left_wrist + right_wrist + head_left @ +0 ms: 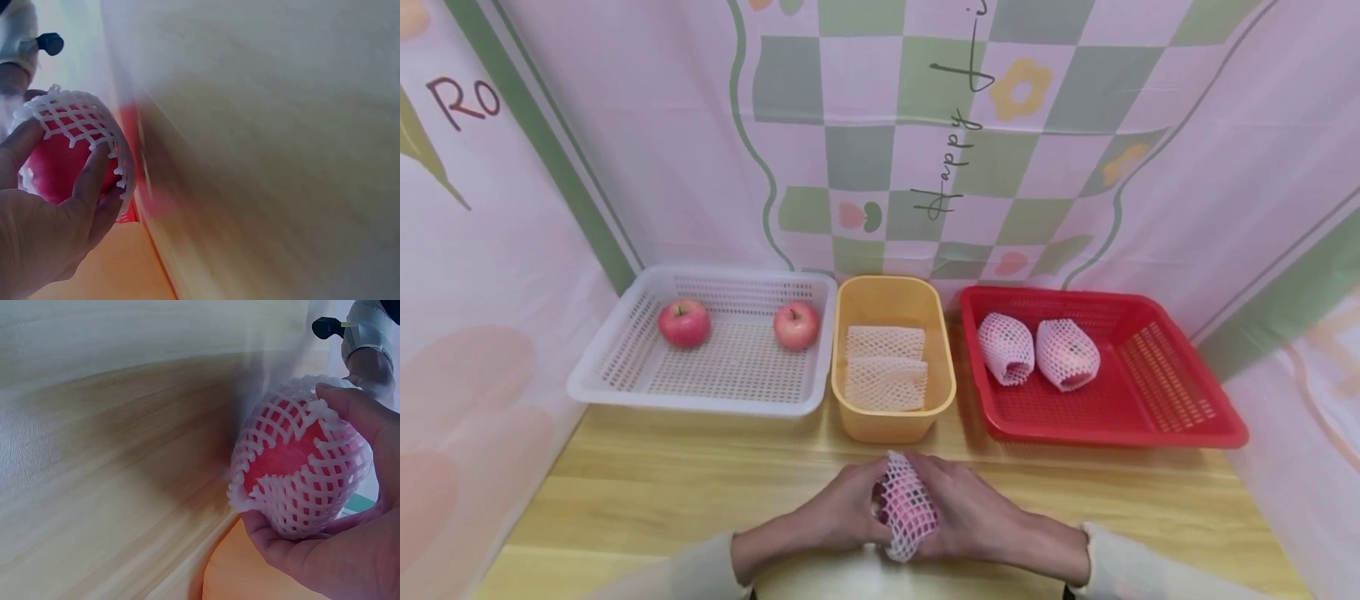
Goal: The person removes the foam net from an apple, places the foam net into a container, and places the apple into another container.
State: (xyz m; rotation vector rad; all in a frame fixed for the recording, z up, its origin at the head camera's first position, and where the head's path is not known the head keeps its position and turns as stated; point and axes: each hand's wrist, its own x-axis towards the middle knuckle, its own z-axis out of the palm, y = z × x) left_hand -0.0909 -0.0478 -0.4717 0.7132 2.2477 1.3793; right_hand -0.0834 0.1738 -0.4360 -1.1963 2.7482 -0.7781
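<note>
Low at the front of the table, both hands hold one red apple (56, 165) partly covered by a white foam net (910, 508). My left hand (848, 507) grips it from the left, fingers curled at the net's open edge, where bare red skin shows in the left wrist view. From the other side my right hand (973, 515) wraps round the netted part, thumb on top and fingers underneath. A gap in the mesh bares more of the apple in the right wrist view.
Behind the hands stands a yellow bin (895, 427) with flat foam nets (886, 371) inside. To its left, a white basket (700, 405) contains two bare apples (684, 323). A red basket (1157, 367) on the right contains two netted apples (1067, 354). Printed cloth hangs behind.
</note>
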